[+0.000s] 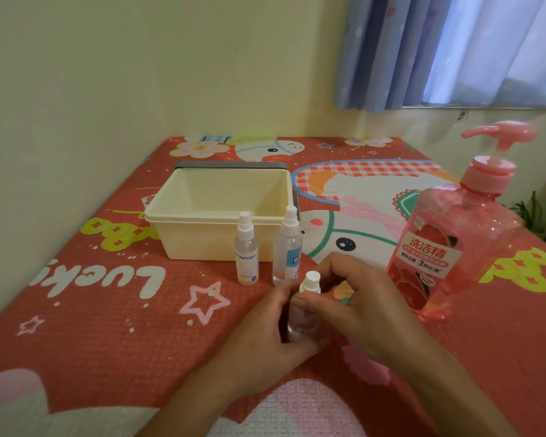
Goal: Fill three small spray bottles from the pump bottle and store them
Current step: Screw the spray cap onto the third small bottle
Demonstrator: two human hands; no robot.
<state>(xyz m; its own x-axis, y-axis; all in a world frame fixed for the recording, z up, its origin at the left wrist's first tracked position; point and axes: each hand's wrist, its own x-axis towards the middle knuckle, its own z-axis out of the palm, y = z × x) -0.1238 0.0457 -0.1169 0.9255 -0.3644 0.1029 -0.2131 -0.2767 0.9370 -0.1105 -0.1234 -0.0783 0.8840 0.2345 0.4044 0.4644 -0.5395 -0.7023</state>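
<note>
A small clear spray bottle (300,320) with a white top stands near the front of the table. My left hand (265,335) grips its body. My right hand (356,298) curls round its neck and white top. Two more small spray bottles stand upright just behind: one with an orange-based label (247,252) and one with a blue label (287,247). The big pink pump bottle (454,234) stands to the right, its nozzle pointing left. A cream storage bin (215,216) sits behind the two bottles with nothing inside.
A red cartoon-print mat (108,310) covers the table. Pale walls close in at the left and back. A blue curtain (438,48) hangs at the upper right, and a green plant (533,212) shows past the table's right edge.
</note>
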